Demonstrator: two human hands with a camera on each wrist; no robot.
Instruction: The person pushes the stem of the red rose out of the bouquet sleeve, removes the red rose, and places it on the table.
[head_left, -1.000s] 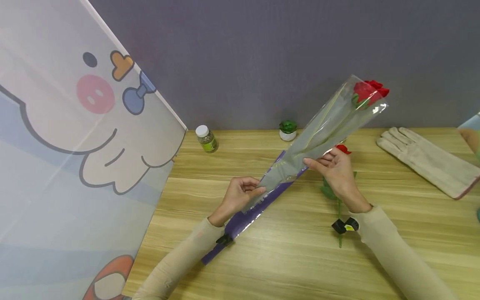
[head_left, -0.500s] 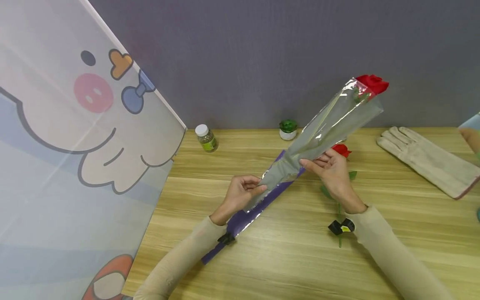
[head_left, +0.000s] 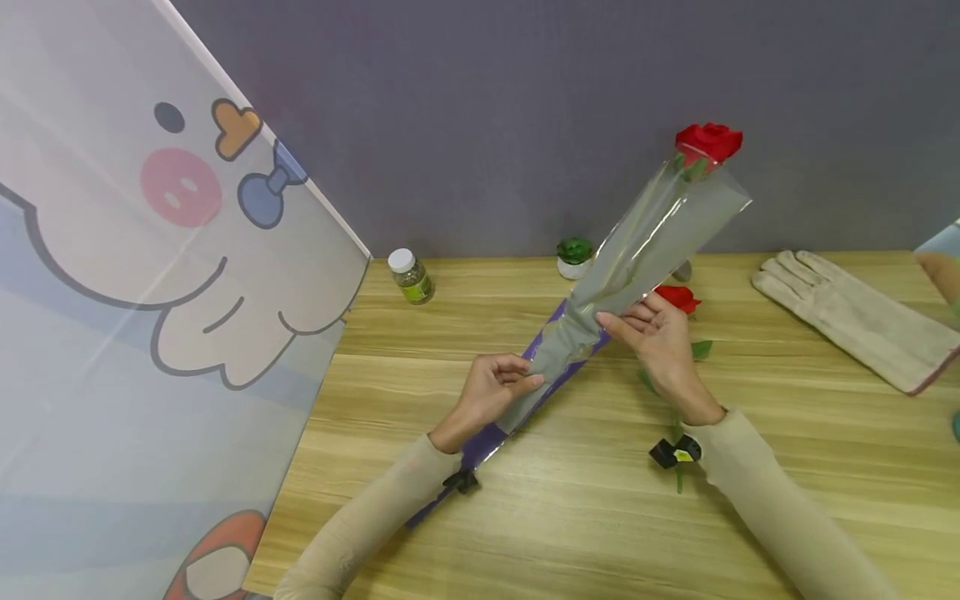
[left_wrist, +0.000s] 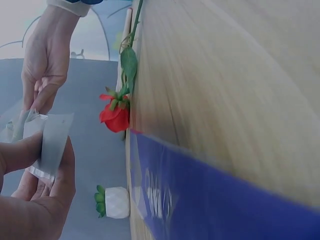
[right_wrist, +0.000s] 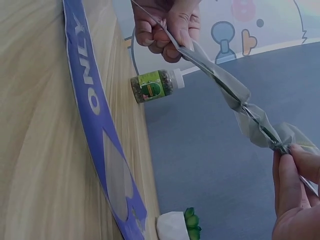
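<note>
A red rose (head_left: 708,143) stands inside a grey-and-clear flower sleeve (head_left: 660,218), its bloom at the top opening. My left hand (head_left: 487,390) pinches the lower part of the sleeve between thumb and fingers. Farther up, my right hand (head_left: 654,342) pinches it near the middle, where the film is bunched. In the right wrist view the gathered sleeve (right_wrist: 225,85) stretches between both hands. A purple flower sleeve (right_wrist: 95,95) printed "ONLY" lies on the table below. Behind my right hand lies a second red rose (head_left: 678,298), its stem partly hidden by my forearm.
A lidded jar (head_left: 411,277) and a small potted succulent (head_left: 573,258) stand along the back of the wooden table (head_left: 570,517). At the right lies a cream work glove (head_left: 855,321). A dark wall (head_left: 480,125) rises behind, and a cartoon-printed panel (head_left: 97,292) at the left.
The sleeved rose's bloom has swung left and upward, rising farther out of the sleeve's opening. My left hand has shifted slightly right, my right hand slightly left; both keep their pinch.
</note>
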